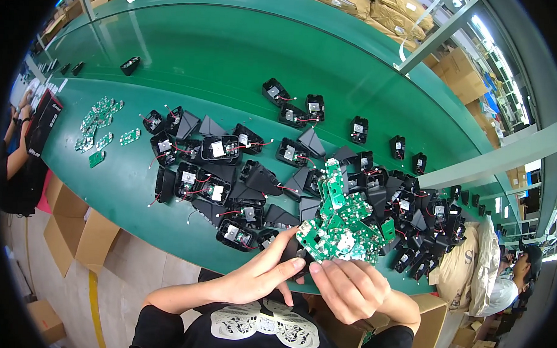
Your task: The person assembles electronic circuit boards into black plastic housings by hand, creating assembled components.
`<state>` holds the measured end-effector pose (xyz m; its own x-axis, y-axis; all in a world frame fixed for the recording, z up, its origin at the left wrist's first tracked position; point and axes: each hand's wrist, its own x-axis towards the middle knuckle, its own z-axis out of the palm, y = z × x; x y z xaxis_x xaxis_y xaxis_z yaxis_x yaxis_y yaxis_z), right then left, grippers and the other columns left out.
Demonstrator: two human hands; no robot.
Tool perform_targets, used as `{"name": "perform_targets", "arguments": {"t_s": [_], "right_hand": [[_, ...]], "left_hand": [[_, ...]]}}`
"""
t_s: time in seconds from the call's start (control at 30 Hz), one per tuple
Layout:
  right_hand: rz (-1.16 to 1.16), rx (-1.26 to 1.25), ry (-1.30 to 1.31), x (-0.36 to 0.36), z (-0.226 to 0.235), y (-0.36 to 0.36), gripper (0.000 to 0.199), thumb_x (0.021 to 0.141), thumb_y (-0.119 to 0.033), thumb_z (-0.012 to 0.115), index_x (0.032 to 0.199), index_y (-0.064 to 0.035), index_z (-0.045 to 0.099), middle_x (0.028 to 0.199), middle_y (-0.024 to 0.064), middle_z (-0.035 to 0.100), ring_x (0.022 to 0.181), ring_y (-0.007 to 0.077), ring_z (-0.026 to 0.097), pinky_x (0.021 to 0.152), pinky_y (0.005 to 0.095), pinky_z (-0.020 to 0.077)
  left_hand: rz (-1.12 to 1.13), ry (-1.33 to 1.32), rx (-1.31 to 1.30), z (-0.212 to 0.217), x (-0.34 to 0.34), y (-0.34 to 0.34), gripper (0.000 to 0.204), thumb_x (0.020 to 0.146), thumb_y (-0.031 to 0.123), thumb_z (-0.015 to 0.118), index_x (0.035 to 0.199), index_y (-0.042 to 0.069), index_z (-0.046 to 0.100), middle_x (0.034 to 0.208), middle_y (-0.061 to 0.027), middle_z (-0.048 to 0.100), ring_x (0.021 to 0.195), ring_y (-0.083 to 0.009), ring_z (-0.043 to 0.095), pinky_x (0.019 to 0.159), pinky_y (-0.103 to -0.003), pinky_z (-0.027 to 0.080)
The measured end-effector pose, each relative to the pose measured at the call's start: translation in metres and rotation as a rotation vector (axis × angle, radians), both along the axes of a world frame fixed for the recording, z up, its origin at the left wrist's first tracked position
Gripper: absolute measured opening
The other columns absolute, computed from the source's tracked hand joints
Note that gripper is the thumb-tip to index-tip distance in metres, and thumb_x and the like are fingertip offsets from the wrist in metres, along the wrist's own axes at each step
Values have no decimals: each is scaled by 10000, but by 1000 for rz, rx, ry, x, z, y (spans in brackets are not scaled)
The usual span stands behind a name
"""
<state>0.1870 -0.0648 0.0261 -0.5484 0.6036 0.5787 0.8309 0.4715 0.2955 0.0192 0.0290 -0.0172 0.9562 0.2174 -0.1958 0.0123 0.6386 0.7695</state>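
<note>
Boards (350,222) lie heaped near the front edge of the bench (128,184), more scattered toward its left end. Left hand (256,280) has thumb and fingers clamped on a black part (292,250) at that edge; right hand (351,290) curls its fingers close beside, at the heap's near side, and whether they pinch anything I cannot tell. Open black cases (218,148) crowd the bench's middle and right
</note>
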Motion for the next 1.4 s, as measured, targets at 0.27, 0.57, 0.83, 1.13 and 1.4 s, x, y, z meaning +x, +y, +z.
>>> {"name": "perform_targets", "arguments": {"t_s": [0.27,0.57,0.83,1.13,1.4], "right_hand": [[-13,9,30,-14,-8,-6,183,669,-114,636,823,-30,689,791,50,602,692,148,577,514,226,441],[-25,-61,-43,-17,-2,-6,235,825,-192,526,827,-4,667,765,61,593,667,152,560,463,196,396],[-66,-393,446,-14,18,-4,207,719,-187,703,843,-26,661,819,49,640,690,137,600,537,207,480],[-331,-1254,1749,-4,2,0,168,788,-16,639,843,-11,480,792,53,554,670,114,595,444,204,488],[-209,-1041,1509,-6,-1,4,301,711,-25,714,917,-19,495,870,67,540,692,111,597,460,209,499]], "left_hand": [[97,-100,-98,3,3,-5,565,939,278,360,1387,153,39,1300,-129,239,1018,-231,431,559,-308,543],[147,-63,-58,8,6,-11,531,945,231,356,1375,143,56,1203,-120,321,808,-151,504,476,-243,484],[191,7,68,7,4,-8,470,942,237,361,1342,102,155,1000,-97,427,604,-87,464,426,-196,403],[182,41,307,13,4,-4,481,882,164,374,1310,48,187,963,-124,474,592,-109,491,438,-208,424],[266,55,376,12,3,-3,489,869,144,383,1308,45,191,1031,-133,463,609,-94,501,443,-196,423]]}}
